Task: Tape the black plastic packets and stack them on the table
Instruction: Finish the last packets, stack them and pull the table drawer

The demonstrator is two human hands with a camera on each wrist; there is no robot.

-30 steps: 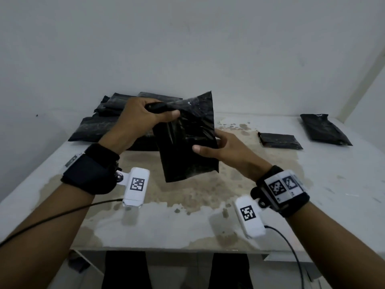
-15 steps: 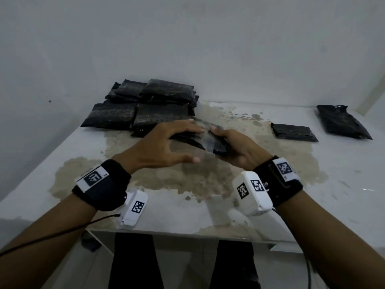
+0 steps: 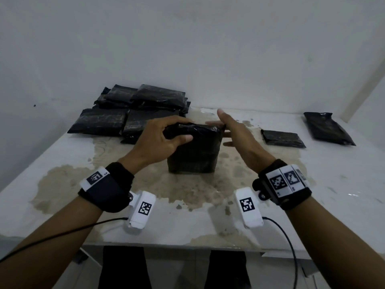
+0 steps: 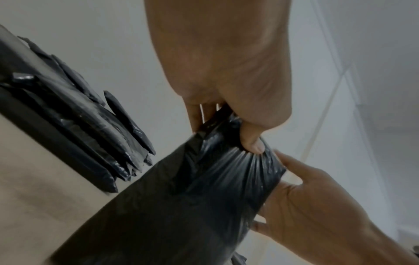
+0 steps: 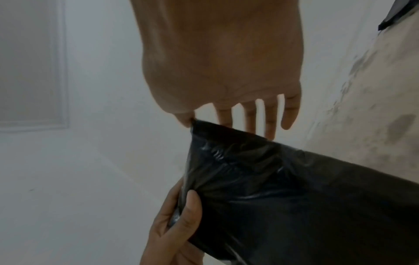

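Observation:
A black plastic packet (image 3: 193, 155) stands on end on the stained white table (image 3: 325, 184), in the middle. My left hand (image 3: 179, 132) grips its folded top edge; the left wrist view shows the thumb and fingers (image 4: 251, 143) pinching the bunched plastic of the packet (image 4: 181, 206). My right hand (image 3: 227, 128) is at the packet's top right corner with straight, spread fingers. In the right wrist view the thumb of that hand (image 5: 238, 118) just touches the corner of the packet (image 5: 294, 197). No tape shows in any view.
A stack of several black packets (image 3: 135, 113) lies at the back left against the wall. A small flat packet (image 3: 282, 138) and a larger one (image 3: 328, 128) lie at the right. The table's front edge is near my wrists.
The packet came down from the air to the table and now stands on end. My left hand took hold of its top; my right hand let go and opened.

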